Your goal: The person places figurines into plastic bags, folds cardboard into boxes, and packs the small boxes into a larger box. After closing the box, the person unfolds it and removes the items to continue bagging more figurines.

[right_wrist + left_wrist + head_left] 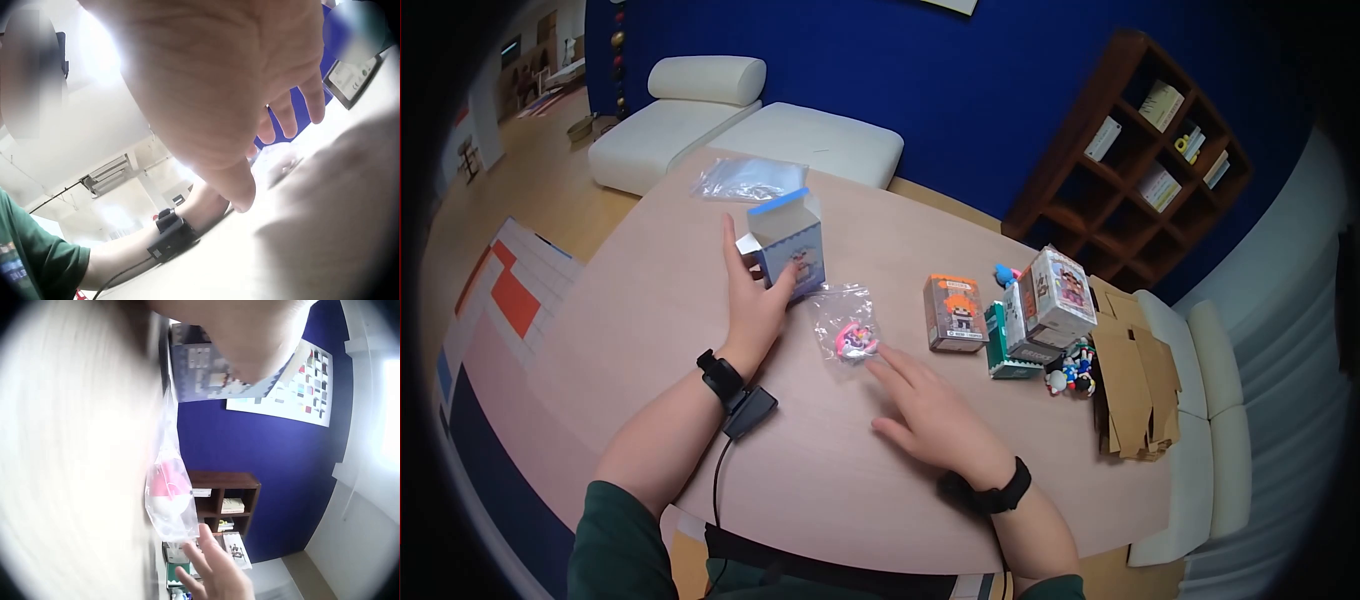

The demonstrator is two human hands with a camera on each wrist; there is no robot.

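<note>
My left hand [758,305] grips a blue box [805,245] whose top flap stands up, the thumb across its printed face. In the left wrist view the same box [194,372] shows under that hand. Beside it on the table lies a clear zip bag [840,300] with a pink and white figure [856,341] inside. My right hand [935,415], fingers extended, has its fingertips at the bag's near right edge; whether they touch it I cannot tell. The bagged pink piece [169,481] also appears in the left wrist view.
Clear plastic bags [752,178] lie at the table's far left. To the right stand an orange-topped box [956,313], a green box [1003,345] and a white box [1057,290], with small figures [1072,372] and flattened cardboard [1137,385] beyond.
</note>
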